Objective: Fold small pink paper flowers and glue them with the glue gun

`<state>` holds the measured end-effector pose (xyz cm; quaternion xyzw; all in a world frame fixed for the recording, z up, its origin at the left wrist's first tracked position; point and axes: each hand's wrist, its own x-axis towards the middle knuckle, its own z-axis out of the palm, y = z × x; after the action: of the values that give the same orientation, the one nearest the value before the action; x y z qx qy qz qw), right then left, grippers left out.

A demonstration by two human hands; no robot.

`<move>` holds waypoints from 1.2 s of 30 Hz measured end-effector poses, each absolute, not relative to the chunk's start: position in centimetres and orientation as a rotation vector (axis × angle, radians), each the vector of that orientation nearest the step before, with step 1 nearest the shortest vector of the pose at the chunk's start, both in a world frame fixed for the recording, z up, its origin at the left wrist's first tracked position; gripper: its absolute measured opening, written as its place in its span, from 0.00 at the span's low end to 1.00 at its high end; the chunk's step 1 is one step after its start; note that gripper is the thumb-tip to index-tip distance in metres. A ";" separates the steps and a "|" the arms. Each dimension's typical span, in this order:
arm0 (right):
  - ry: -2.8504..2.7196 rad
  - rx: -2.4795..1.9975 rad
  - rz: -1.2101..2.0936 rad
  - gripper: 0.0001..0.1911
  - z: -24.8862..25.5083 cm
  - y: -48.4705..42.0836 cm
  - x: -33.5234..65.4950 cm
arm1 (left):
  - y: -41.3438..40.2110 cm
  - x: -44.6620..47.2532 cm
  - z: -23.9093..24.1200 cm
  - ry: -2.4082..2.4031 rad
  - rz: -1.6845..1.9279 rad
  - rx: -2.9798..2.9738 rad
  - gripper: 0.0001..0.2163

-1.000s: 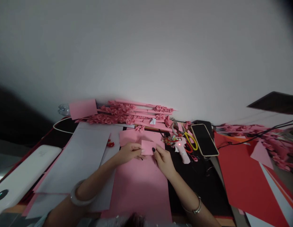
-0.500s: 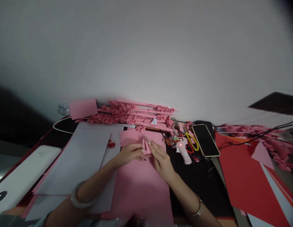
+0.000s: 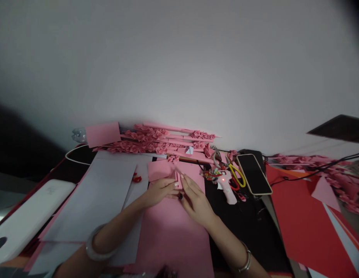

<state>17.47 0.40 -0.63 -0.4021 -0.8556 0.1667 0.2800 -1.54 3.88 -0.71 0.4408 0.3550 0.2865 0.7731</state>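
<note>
My left hand (image 3: 159, 190) and my right hand (image 3: 196, 197) meet over a large pink paper sheet (image 3: 173, 231) on the table. Between their fingertips stands a small folded pink paper piece (image 3: 178, 180), narrow and upright. The left thumb and fingers pinch its lower left side. The right fingers lie stretched along its right side and press on it, the thumb tucked below. A pale bangle sits on my left wrist and a thin metal bracelet on my right.
Pink paper roses and rolled pink stems (image 3: 156, 141) line the wall. A pink glue gun (image 3: 227, 189), yellow-handled scissors (image 3: 237, 173) and a phone (image 3: 254, 173) lie to the right. Red sheets (image 3: 307, 227) cover the right side, white sheets (image 3: 101, 197) the left.
The small pink piece was a flat square held between both hands; now it is folded narrow and upright. My right fingers moved from its corner onto its side.
</note>
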 end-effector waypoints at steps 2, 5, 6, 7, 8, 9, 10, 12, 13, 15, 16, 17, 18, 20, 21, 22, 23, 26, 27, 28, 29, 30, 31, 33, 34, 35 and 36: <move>-2.300 -1.089 0.448 0.38 -0.6 0.4 17.4 | 3.9 -1.5 -0.9 0.762 0.611 0.979 0.22; -2.315 -1.096 0.446 0.38 -0.7 0.4 17.3 | 3.8 -1.4 -0.9 0.748 0.598 1.014 0.19; -2.317 -1.096 0.441 0.38 -0.7 0.4 17.3 | 3.8 -1.4 -0.9 0.743 0.598 1.019 0.19; -2.319 -1.096 0.436 0.38 -0.7 0.4 17.2 | 3.8 -1.4 -0.8 0.738 0.599 1.021 0.18; -2.321 -1.097 0.429 0.38 -0.7 0.4 17.2 | 3.8 -1.4 -0.7 0.731 0.602 1.022 0.17; -2.323 -1.100 0.424 0.38 -0.7 0.4 17.2 | 3.8 -1.3 -0.7 0.721 0.604 1.022 0.17; -2.325 -1.104 0.420 0.38 -0.7 0.3 17.2 | 3.8 -1.3 -0.6 0.709 0.604 1.022 0.16; -2.331 -1.111 0.416 0.38 -0.7 0.3 17.1 | 3.7 -1.2 -0.5 0.691 0.601 1.022 0.15; -2.336 -1.111 0.416 0.38 -0.6 0.3 17.1 | 3.7 -1.2 -0.4 0.688 0.600 1.021 0.16; -2.342 -1.107 0.413 0.38 -0.6 0.3 17.0 | 3.7 -1.1 -0.3 0.694 0.595 1.015 0.16; -2.344 -1.106 0.411 0.37 -0.6 0.3 17.0 | 3.7 -1.1 -0.3 0.700 0.594 1.013 0.16; -2.344 -1.106 0.408 0.37 -0.5 0.3 17.0 | 3.7 -1.0 -0.3 0.704 0.590 1.012 0.16; -2.342 -1.109 0.406 0.37 -0.5 0.3 17.0 | 3.7 -1.0 -0.3 0.708 0.585 1.012 0.16; -2.340 -1.111 0.403 0.37 -0.6 0.3 17.0 | 3.8 -1.0 -0.4 0.727 0.567 1.013 0.16; -2.340 -1.109 0.403 0.38 -0.6 0.4 17.0 | 3.8 -1.0 -0.4 0.737 0.557 1.015 0.17; -2.340 -1.107 0.404 0.38 -0.6 0.4 17.0 | 3.8 -1.1 -0.4 0.745 0.549 1.017 0.17; -2.341 -1.102 0.405 0.38 -0.6 0.4 17.0 | 3.8 -1.1 -0.4 0.748 0.547 1.020 0.17; -2.341 -1.087 0.409 0.38 -0.8 0.4 16.9 | 3.7 -1.1 -0.3 0.727 0.565 1.032 0.18; -2.340 -1.084 0.414 0.38 -0.8 0.4 17.0 | 3.7 -1.1 -0.3 0.721 0.571 1.034 0.18; -2.338 -1.079 0.422 0.38 -0.8 0.4 17.0 | 3.6 -1.0 -0.3 0.719 0.576 1.034 0.18; -2.333 -1.071 0.437 0.38 -0.9 0.3 17.1 | 3.6 -1.0 -0.2 0.721 0.578 1.035 0.17; -2.319 -1.063 0.457 0.38 -0.9 0.3 17.2 | 3.6 -1.0 -0.2 0.730 0.581 1.037 0.17; -2.292 -1.056 0.483 0.38 -0.9 0.3 17.3 | 3.6 -1.0 -0.2 0.744 0.582 1.040 0.17; -2.179 -1.074 0.524 0.34 -0.8 0.3 17.7 | 3.6 -1.1 -0.1 0.768 0.571 1.049 0.18; -2.091 -1.104 0.539 0.30 -0.7 0.3 17.8 | 3.5 -1.2 -0.1 0.776 0.562 1.052 0.18; -1.993 -1.143 0.563 0.26 -0.6 0.3 17.9 | 3.5 -1.3 -0.1 0.778 0.545 1.058 0.19; -1.902 -1.184 0.606 0.20 -0.5 0.4 18.0 | 3.4 -1.4 0.0 0.773 0.520 1.070 0.19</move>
<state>18.01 0.42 -0.53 -0.4680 -0.7514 0.2393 0.3989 -1.35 3.40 -0.04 0.4912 0.3550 0.2390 0.7587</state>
